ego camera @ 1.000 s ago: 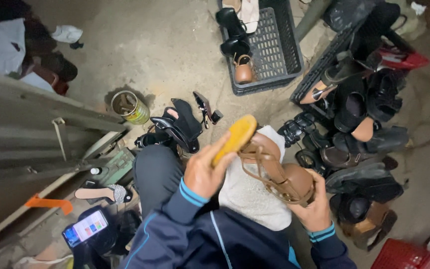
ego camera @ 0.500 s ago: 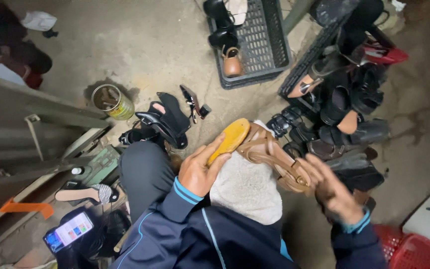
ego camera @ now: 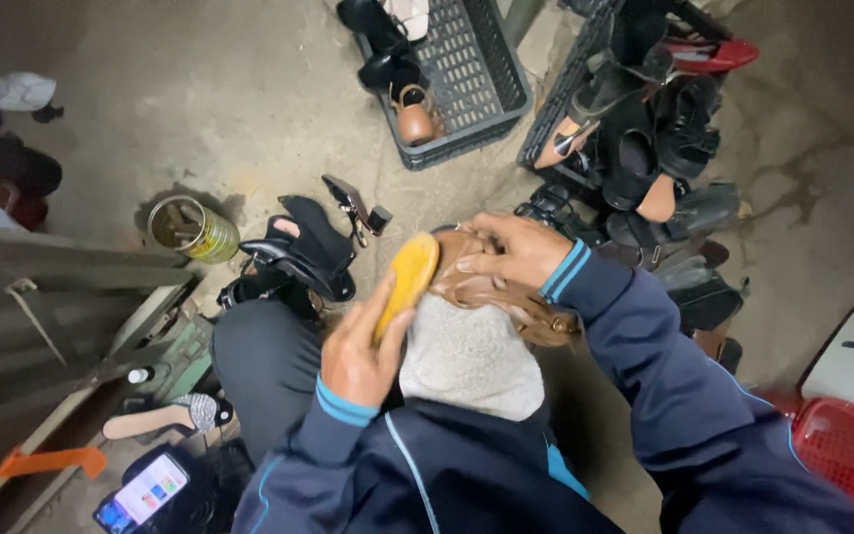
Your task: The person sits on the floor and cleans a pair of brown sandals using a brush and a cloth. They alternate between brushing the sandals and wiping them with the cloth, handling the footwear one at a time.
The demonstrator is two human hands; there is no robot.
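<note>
A tan strappy heeled sandal rests on a white fleecy cloth over my lap. My left hand grips the front of the sandal, its yellow sole turned up. My right hand lies on top of the sandal's straps near the toe, fingers curled over them. Both arms wear dark blue sleeves with light blue cuffs.
A dark plastic crate with shoes stands ahead. A heap of black shoes lies to the right, black heels and a tin can to the left. A lit phone lies bottom left, a red basket bottom right.
My right hand let go of the sandal's heel, swung out, then came over to the straps near the toe. The view shifted right and down.
</note>
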